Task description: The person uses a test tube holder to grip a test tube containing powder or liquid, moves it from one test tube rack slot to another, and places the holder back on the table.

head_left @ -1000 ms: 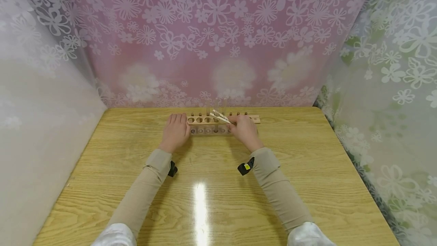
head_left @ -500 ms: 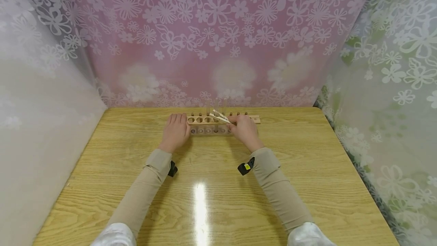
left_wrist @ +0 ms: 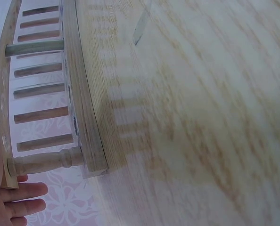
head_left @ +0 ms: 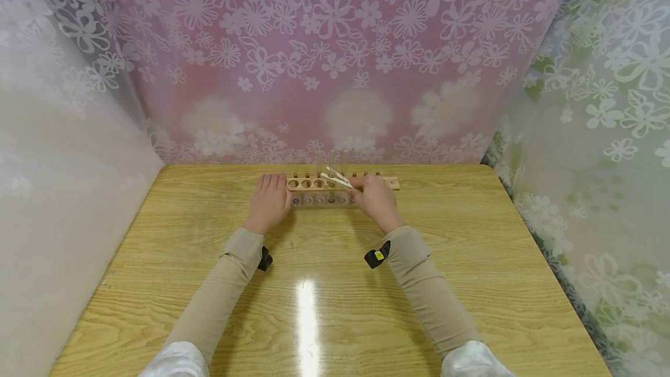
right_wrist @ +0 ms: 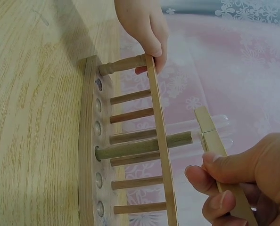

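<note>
1 wooden clamp [right_wrist: 214, 141] in right grip [right_wrist: 253, 176], near clear tubes [right_wrist: 178, 126].

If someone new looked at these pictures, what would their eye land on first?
Most likely the pink floral backdrop behind the wooden table. Next, the wooden rack near the table's far edge, its left end gripped by the left hand. Then the wooden clamp held in the right hand, close to the greenish tube standing in the rack.
</note>
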A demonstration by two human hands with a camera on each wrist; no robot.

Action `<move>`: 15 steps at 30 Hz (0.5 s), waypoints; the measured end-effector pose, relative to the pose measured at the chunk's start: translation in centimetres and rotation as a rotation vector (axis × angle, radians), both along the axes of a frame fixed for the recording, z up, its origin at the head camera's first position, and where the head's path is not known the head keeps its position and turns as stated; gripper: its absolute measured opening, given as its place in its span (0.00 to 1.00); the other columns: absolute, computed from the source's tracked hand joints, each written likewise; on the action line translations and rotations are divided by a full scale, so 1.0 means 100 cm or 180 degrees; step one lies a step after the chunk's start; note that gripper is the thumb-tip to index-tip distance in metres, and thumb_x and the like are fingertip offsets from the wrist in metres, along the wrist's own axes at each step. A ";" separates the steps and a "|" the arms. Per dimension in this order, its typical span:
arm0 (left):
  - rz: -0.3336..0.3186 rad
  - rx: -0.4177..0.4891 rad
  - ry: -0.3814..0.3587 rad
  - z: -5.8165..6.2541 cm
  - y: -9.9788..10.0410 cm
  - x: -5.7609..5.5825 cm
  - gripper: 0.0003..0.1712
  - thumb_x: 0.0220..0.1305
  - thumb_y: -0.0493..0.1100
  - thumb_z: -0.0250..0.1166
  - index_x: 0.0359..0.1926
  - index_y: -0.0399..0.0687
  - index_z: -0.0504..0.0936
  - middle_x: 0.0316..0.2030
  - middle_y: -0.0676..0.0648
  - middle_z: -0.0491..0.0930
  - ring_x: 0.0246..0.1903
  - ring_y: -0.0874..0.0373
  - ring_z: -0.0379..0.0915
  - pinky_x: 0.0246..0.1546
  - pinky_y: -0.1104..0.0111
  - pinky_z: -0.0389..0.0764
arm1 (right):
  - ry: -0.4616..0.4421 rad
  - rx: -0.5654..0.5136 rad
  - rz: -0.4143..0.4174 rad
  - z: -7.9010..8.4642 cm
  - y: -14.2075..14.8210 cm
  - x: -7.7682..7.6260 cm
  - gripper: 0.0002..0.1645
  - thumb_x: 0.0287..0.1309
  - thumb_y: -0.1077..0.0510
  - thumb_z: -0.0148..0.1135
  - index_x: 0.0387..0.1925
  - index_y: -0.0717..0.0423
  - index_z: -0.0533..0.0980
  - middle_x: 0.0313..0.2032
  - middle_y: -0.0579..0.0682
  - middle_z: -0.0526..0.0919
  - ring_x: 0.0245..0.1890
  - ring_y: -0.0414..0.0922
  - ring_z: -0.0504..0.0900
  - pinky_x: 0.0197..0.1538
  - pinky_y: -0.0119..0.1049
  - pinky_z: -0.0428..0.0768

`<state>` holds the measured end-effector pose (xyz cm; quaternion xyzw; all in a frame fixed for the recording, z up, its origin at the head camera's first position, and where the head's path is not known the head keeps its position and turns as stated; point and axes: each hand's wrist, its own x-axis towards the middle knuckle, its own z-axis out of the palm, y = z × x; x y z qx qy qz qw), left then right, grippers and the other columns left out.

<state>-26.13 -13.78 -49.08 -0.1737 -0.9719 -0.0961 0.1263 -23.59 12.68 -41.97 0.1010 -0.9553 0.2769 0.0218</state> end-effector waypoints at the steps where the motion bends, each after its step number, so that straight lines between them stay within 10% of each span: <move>1: -0.0004 0.0006 0.0010 0.000 0.000 0.000 0.25 0.75 0.42 0.43 0.62 0.27 0.67 0.54 0.31 0.72 0.59 0.37 0.65 0.71 0.51 0.56 | 0.0009 -0.0013 0.0009 0.000 0.000 0.000 0.21 0.66 0.57 0.63 0.60 0.52 0.79 0.38 0.55 0.87 0.10 0.40 0.64 0.14 0.30 0.58; 15: 0.0019 -0.0021 -0.0056 -0.002 0.000 -0.001 0.25 0.75 0.42 0.44 0.64 0.28 0.66 0.56 0.31 0.72 0.60 0.38 0.64 0.72 0.51 0.56 | -0.0019 -0.0036 -0.0006 0.004 -0.001 0.003 0.21 0.66 0.57 0.64 0.59 0.53 0.80 0.34 0.54 0.87 0.10 0.40 0.62 0.15 0.30 0.58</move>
